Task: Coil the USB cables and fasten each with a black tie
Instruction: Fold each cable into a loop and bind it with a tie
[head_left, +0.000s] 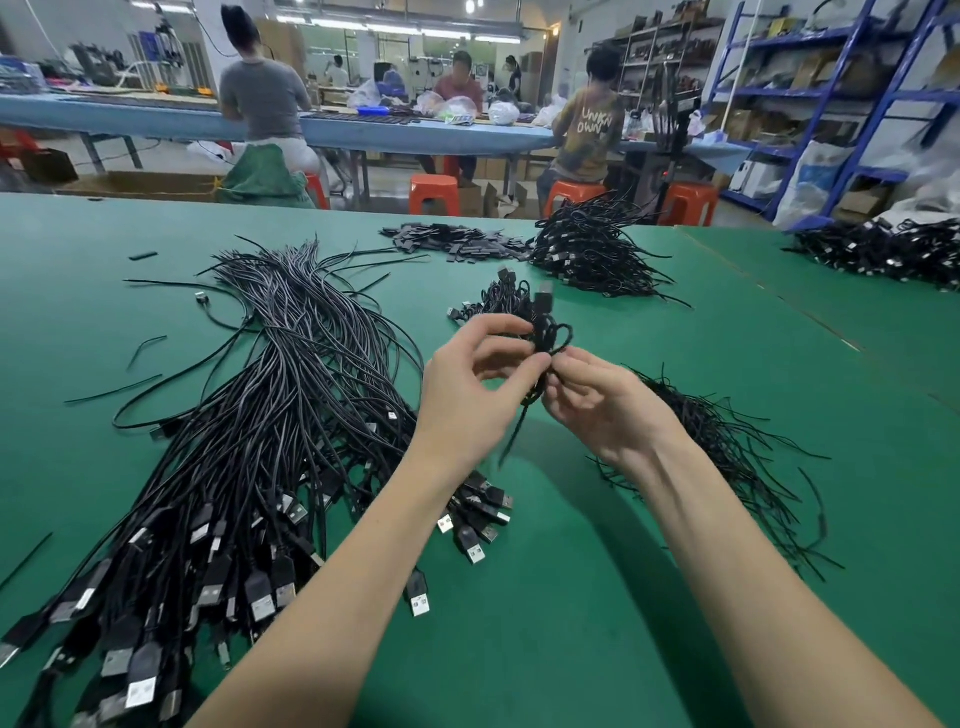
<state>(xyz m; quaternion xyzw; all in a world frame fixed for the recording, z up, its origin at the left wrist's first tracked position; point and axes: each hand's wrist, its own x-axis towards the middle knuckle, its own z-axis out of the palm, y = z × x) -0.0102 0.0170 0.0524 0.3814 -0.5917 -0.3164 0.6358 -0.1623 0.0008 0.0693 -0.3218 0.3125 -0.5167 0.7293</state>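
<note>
Your left hand's (470, 384) thumb and forefinger are pinched on the waist of a small coiled black USB cable (545, 332), and the fingertips of your right hand (597, 400) are closed on a thin black wire tie (519, 426) at the same spot. You hold the bundle up off the green felt-like table top (571, 597), probably so the tie can pass right round the loops. Its loose tail hangs down between your wrists. The plug end of the coil stands up above your fingers, which keeps it clear of the twist.

Just past your hands, toward the middle of the surface, sits a small heap of coiled, tied black cables (498, 301), close enough to drop the next one onto. At your right wrist, toward the surface's right side, lies the loose sheaf of black wire ties (727, 447), within easy reach of the hand that does the tying. On your left, running from the near edge toward the middle, is the long bundle of straight black USB cables with silver plugs (249, 441), plugs nearest you, so one can be drawn out by its end.

Further off, near the far edge, lie a large pile of bundled black cables (592, 249) and a scatter of small flat black pieces (457, 241).

The only legible writing is "UNKN OWN" on the back of a seated person's brownish shirt (595, 132) at the next table.
</note>
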